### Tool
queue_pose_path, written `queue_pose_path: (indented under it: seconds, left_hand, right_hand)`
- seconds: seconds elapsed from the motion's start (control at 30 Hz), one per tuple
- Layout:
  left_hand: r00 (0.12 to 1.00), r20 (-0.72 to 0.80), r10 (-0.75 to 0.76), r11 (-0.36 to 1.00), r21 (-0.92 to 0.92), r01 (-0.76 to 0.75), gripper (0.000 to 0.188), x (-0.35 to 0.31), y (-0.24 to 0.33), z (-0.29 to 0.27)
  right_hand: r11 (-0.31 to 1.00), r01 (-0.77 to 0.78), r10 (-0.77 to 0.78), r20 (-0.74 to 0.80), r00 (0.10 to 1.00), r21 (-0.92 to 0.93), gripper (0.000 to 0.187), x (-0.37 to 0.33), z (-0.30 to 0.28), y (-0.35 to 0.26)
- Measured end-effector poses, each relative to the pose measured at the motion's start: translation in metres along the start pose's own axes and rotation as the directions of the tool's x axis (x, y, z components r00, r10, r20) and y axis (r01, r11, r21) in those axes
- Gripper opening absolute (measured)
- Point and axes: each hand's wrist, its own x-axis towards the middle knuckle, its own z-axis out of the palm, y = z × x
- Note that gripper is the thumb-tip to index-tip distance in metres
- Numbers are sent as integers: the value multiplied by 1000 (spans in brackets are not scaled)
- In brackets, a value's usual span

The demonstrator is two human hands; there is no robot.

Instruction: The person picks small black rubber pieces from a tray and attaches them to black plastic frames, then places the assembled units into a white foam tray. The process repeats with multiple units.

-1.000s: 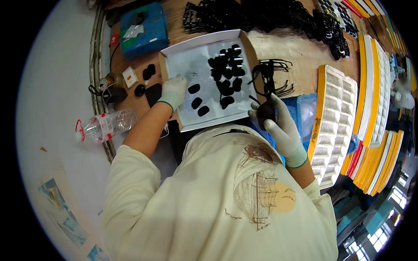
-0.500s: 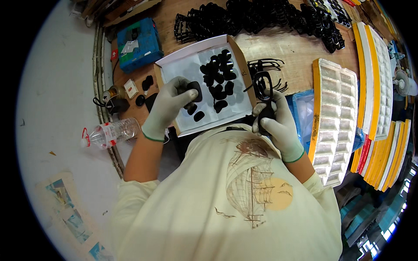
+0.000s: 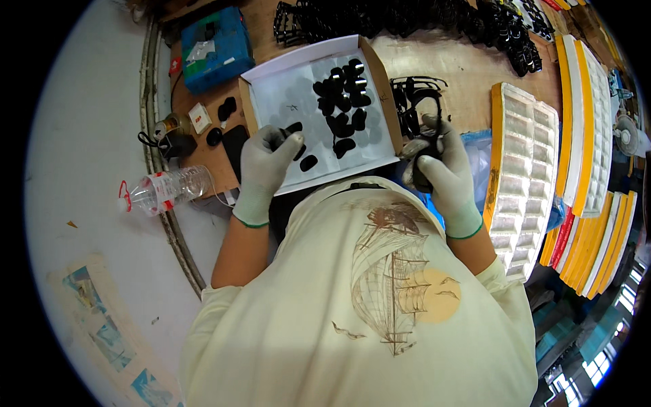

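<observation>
Both my hands wear pale gloves with green cuffs. My left hand (image 3: 264, 166) is closed over the near left corner of a shallow cardboard box (image 3: 380, 88), a dark lens (image 3: 278, 140) pinched edge-on between thumb and fingers, partly hidden. Several loose black lenses (image 3: 342, 102) lie on the box's pale lining, and one lens (image 3: 308, 163) lies close to the left hand. Right of the box, my right hand (image 3: 451, 176) grips a black eyeglass frame (image 3: 434, 102), tilted upward. The frame's lower part is dark, mostly covered by my fingers.
More black frames (image 3: 407, 95) rest beside the box, and a large heap of frames (image 3: 400, 17) spreads behind it. White compartment trays (image 3: 525, 176) stand at the right. At left are a blue box (image 3: 227, 64), a plastic bottle (image 3: 169, 190) and a small white packet (image 3: 200, 117).
The left hand has turned, so the lens that showed flat is now nearly edge-on. The right hand has tilted the frame, and its rim looks narrower. The view has shifted slightly.
</observation>
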Motion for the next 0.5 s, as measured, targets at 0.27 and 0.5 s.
queue_pose_path:
  seconds: [0.27, 0.5]
  left_hand:
    - [995, -68, -66, 880, 467, 91, 49, 21, -61, -20]
    - [897, 443, -9, 882, 425, -201, 52, 42, -62, 58]
  right_hand:
    - [995, -65, 46, -229, 972, -74, 59, -13, -11, 8]
    - [974, -146, 112, -192, 975, -174, 61, -9, -8, 20]
